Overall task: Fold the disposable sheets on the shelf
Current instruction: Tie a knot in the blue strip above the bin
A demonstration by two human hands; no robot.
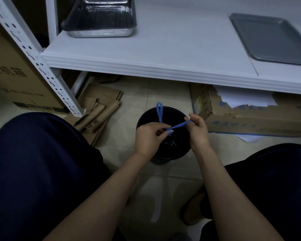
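Observation:
A black bin [146, 117] lined with a black bag stands on the floor below the white shelf [163, 54]. The bag's blue drawstring [159, 112] forms one loop standing up at the bin's far side and a second strand stretched to the right. My left hand [149, 136] pinches the drawstring at the gathered neck of the bag over the bin. My right hand [197, 128] pinches the end of the stretched strand and holds it taut. No disposable sheets are in view on the shelf.
A steel tray [101, 32] lined with dark plastic sits at the shelf's back left, a flat grey tray [271, 39] at its right. Cardboard boxes [250, 119] and folded cardboard [97, 110] lie on the floor under the shelf. My knees flank the bin.

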